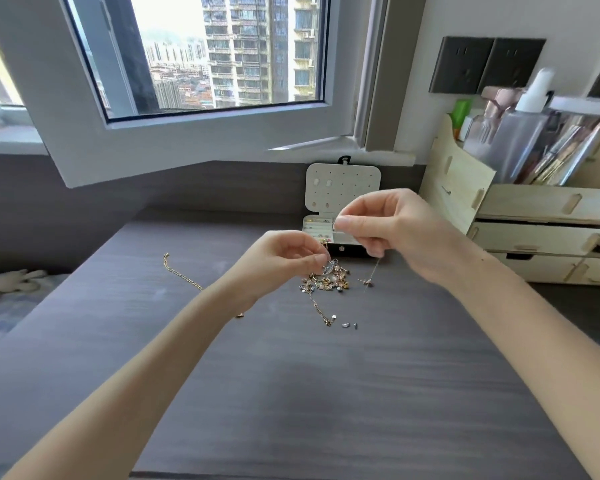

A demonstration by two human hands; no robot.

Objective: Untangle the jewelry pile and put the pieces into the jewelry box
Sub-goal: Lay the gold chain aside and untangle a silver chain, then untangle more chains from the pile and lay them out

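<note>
A tangled jewelry pile [326, 280] of gold and silver pieces lies on the dark grey desk [291, 375]. My left hand [284, 254] pinches a silver piece at the top of the pile. My right hand [388, 226], raised above the pile, pinches a thin chain [373, 271] that hangs down to the desk at the pile's right. Behind the hands stands the small jewelry box [343, 249], open, its white perforated lid [343, 188] upright. A gold chain [181, 273] lies apart on the left. Two small silver bits [350, 325] lie in front of the pile.
A pale wooden drawer organizer [534, 230] holding bottles and brushes stands at the right. An open window sash [187, 133] juts over the desk's far left. Bedding [11, 296] lies left of the desk.
</note>
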